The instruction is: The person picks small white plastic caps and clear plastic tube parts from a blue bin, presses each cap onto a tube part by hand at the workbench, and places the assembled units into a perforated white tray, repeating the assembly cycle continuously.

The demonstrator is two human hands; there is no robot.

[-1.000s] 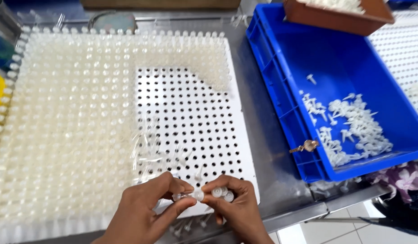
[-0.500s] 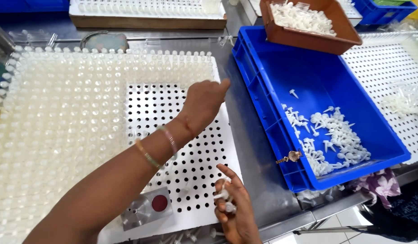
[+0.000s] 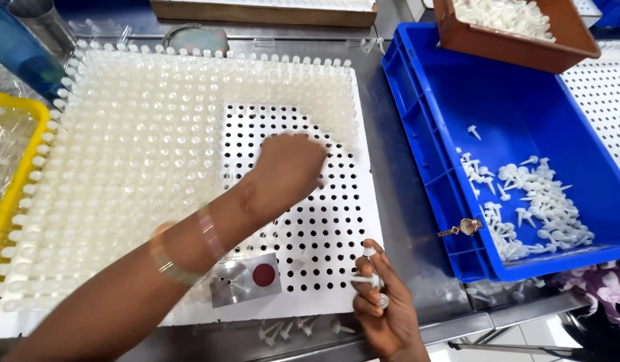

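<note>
A person's left hand (image 3: pixel 290 167) reaches out over a white perforated plastic board (image 3: pixel 323 234) lying on a grey metal table (image 3: pixel 397 221), its fingers curled down at the edge where rows of small translucent white plastic tubes (image 3: pixel 135 167) meet the bare holes; the hand is blurred, so whether it grips a tube cannot be told. Two bangles sit on that forearm. The tubes fill the board's left side and far edge, while its right near part shows open holes. The right hand (image 3: pixel 383 308) rests at the board's near right corner, fingers closed around a few small white plastic pin-shaped pieces (image 3: pixel 370 278). A small square metal block with a red round spot (image 3: pixel 246 280) lies on the board's near edge. To the right stands a blue plastic crate (image 3: pixel 444 181) holding loose white pins, a gold wristwatch (image 3: pixel 465 227) hanging on its near wall. A brown tray (image 3: pixel 524 50) of white parts rests on the crate's far corner.
</note>
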